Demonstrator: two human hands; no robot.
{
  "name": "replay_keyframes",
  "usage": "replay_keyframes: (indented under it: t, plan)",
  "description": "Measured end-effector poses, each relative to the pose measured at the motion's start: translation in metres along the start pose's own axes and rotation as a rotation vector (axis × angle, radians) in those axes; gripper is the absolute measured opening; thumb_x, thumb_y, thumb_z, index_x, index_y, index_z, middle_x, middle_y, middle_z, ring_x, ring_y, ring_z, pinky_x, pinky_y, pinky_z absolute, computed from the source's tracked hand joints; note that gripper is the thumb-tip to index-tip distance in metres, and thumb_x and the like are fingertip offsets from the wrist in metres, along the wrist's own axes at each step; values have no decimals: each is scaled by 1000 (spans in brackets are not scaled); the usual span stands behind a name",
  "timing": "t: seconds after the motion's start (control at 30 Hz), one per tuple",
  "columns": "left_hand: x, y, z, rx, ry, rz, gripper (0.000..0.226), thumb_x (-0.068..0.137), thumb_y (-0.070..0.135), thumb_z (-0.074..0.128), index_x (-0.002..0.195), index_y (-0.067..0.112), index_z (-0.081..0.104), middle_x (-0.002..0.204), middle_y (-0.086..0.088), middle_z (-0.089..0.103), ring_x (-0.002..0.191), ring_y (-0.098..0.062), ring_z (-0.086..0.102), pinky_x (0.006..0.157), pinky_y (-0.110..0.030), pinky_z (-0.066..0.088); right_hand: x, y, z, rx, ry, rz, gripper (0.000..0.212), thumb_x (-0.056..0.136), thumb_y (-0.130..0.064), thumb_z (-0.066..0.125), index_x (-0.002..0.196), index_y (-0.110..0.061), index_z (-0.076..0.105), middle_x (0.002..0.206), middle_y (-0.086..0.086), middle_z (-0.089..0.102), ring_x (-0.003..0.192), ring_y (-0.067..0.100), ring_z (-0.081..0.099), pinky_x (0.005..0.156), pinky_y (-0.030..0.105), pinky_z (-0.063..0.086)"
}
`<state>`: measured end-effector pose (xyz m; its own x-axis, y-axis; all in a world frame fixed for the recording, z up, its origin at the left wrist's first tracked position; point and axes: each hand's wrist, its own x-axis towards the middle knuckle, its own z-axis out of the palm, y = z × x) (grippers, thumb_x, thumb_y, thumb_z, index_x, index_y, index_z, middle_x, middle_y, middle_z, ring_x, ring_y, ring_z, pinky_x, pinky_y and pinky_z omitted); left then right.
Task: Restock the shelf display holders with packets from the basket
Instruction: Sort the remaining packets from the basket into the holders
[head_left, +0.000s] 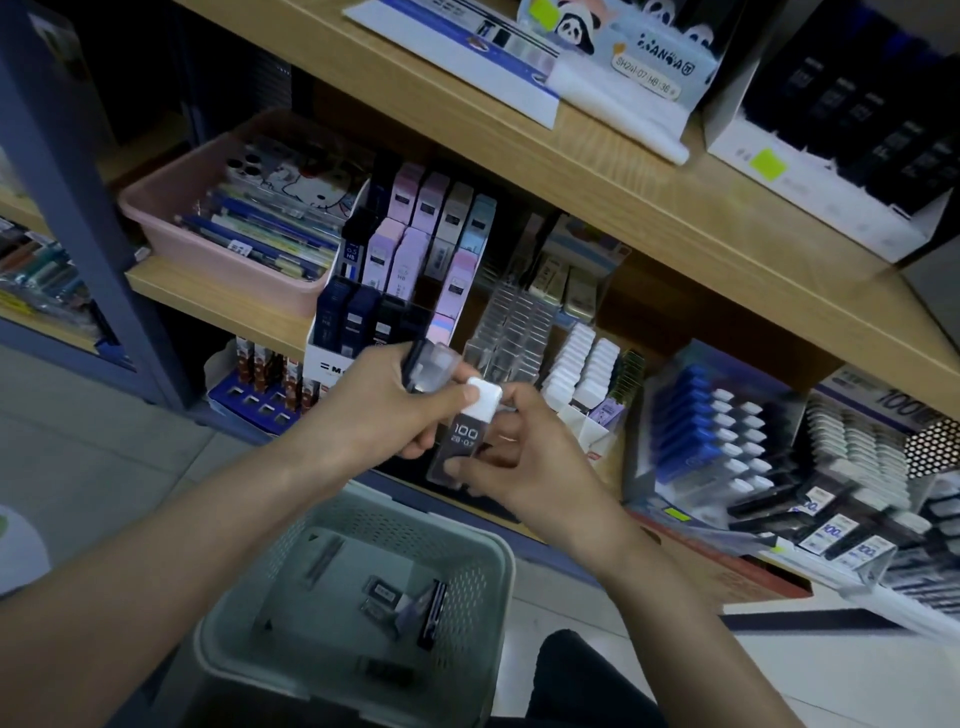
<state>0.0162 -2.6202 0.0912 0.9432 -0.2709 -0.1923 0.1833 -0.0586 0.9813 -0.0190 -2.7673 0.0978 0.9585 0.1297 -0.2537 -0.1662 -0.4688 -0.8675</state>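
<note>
My left hand (387, 402) grips a few lead packets, one dark with a clear cap (431, 366), in front of the lower shelf. My right hand (511, 457) pinches a dark packet with a white cap (465, 434), printed "100 2B 0.7", which my left thumb also touches. Below my hands the grey-green perforated basket (467, 582) stands on the floor with several dark packets (410, 603) on its bottom. Behind my hands stand a white stepped holder (324, 364) full of navy, pink and blue packets and a clear holder (511, 325) beside it.
A pink tray (171, 208) of pens sits at the left of the shelf. White-capped packets (584, 366) and blue-capped ones (685, 415) fill holders at the right. The wooden shelf above (597, 171) carries panda boxes and black boxes. My dark-clad knee (582, 675) is beside the basket.
</note>
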Motion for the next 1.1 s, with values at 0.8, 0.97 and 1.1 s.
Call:
replay_keyframes:
  t: [0.8, 0.97, 1.1]
  plan:
    - [8, -9, 24, -358, -76, -226, 19, 98, 14, 43, 103, 9, 61, 81, -8, 72, 73, -20, 71, 65, -29, 59, 30, 82, -65, -673, 641, -138, 19, 89, -16, 62, 106, -14, 54, 101, 2, 53, 79, 18, 57, 68, 41, 53]
    - [9, -9, 26, -350, -98, -245, 25, 97, 17, 43, 112, 11, 63, 110, -3, 70, 102, -15, 66, 83, -36, 56, 32, 70, -60, -793, 690, -94, 27, 89, -20, 61, 113, -14, 50, 108, 4, 49, 88, 21, 56, 62, 34, 45]
    - [8, -7, 27, -334, -78, -243, 25, 95, 25, 47, 102, 25, 71, 117, 6, 65, 110, -11, 59, 93, -37, 48, 22, 38, -43, -350, 606, -181, 10, 95, -27, 51, 91, -19, 54, 79, -7, 58, 68, 6, 55, 62, 28, 46]
